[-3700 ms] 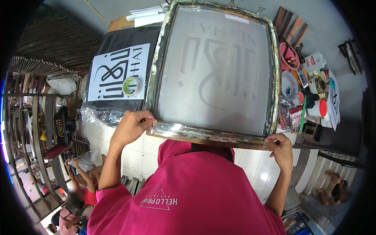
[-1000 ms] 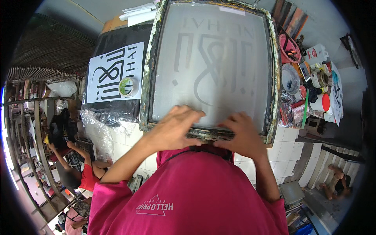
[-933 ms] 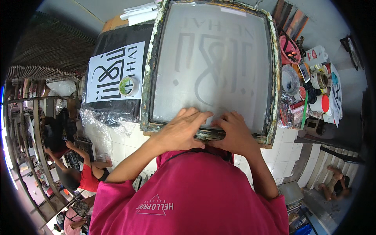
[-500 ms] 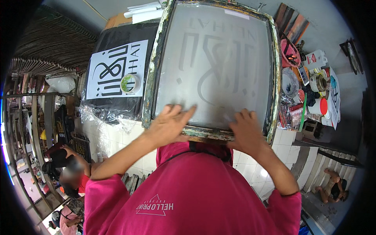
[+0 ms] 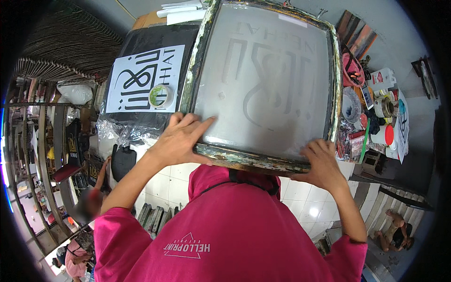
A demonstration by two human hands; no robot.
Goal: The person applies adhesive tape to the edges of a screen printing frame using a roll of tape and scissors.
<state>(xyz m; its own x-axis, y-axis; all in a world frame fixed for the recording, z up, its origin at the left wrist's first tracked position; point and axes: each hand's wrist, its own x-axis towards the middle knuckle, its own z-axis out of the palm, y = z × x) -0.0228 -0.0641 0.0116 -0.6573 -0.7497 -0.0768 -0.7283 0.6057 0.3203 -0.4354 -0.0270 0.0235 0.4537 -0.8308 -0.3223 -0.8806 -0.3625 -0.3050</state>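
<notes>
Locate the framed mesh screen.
The framed mesh screen sits upper centre in the head view, right of the black panel, left hand and right hand at its near edge.

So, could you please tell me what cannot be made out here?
Head view:
Framed screen: far left corner, cut by top edge.
What lies beneath: hidden by the screen.
Paper sheet: print partly covered by a white round object.
Left hand, right hand: palms turned away.

The screen point(image 5: 275, 89), a large rectangle of pale grey mesh, lies face up, slightly skewed, its near edge just before the pink shirt point(image 5: 235, 225). Its frame point(image 5: 335, 84) is worn, paint-flecked and dark. Mirrored lettering and looping shapes show darker grey; a pale strip point(image 5: 293, 19) sits near the far edge.
</notes>
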